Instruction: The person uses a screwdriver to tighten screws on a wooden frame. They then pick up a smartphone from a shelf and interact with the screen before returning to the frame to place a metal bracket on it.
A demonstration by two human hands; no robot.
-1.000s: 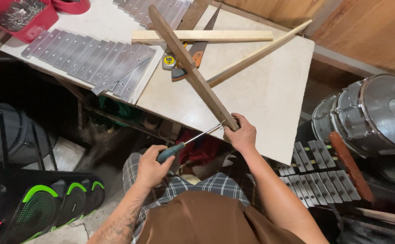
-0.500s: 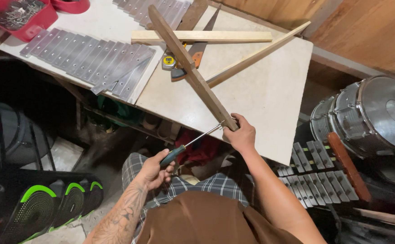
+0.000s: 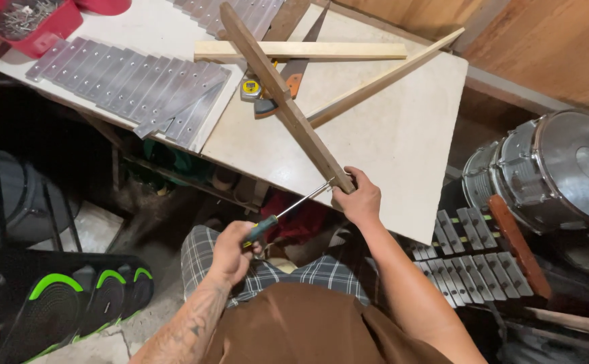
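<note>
My right hand [image 3: 356, 197] grips the near end of a long dark wooden bar [image 3: 282, 100] that lies diagonally on the pale tabletop [image 3: 402, 145]. My left hand [image 3: 231, 251] holds a green-handled screwdriver [image 3: 287, 209], its thin metal shaft angled up with the tip at the end of the bar, just beside my right hand's fingers. A light wooden strip [image 3: 301, 50] and a thin pale stick [image 3: 382, 82] lie across the table behind the bar.
Several metal xylophone bars [image 3: 129, 84] lie in a row at the left of the table, with a tape measure [image 3: 250, 88] near them. A red tray [image 3: 28, 20] sits far left. A chrome drum [image 3: 550, 168] and a glockenspiel [image 3: 473, 253] stand right.
My left hand with the screwdriver has shifted slightly lower and the handle has turned a little. The right hand and the bar have stayed in place.
</note>
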